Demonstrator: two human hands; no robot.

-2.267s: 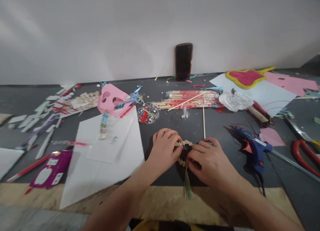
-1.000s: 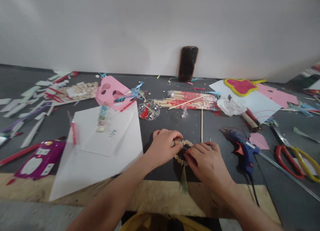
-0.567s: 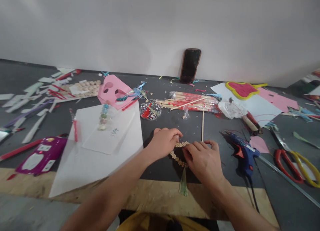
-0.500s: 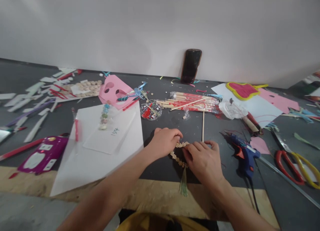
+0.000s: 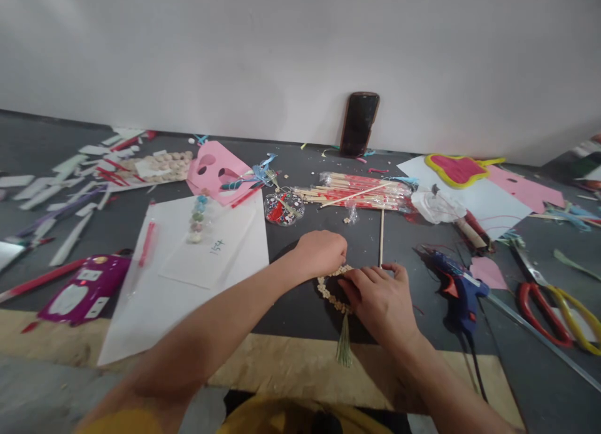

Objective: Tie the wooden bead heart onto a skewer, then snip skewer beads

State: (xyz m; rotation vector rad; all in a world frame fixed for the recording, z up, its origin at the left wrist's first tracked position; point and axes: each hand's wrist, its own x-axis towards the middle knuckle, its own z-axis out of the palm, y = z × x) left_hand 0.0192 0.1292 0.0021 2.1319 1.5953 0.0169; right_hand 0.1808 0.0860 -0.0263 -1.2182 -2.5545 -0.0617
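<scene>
A ring of small pale wooden pieces (image 5: 331, 298) lies on the dark table, with a pale green tassel (image 5: 344, 342) hanging from its near side over the table's wooden front strip. My right hand (image 5: 379, 299) grips the ring's right side between thumb and fingers. Just beyond the ring's far edge, my left hand (image 5: 323, 251) is closed with its fingers curled down; what it holds, if anything, is hidden. A thin wooden stick (image 5: 382, 237) points away from behind my right hand.
Chopsticks in red-printed wrappers (image 5: 364, 191) lie ahead. To the right are a blue glue gun (image 5: 462, 290) and scissors (image 5: 544, 312). White paper (image 5: 235, 296) and a purple case (image 5: 82, 290) lie left. A phone (image 5: 359, 124) leans on the wall.
My left hand has shifted slightly away and to the right, its fingers curling in, leaving more of the ring's left side visible. My right hand stays nearly still on the ring.
</scene>
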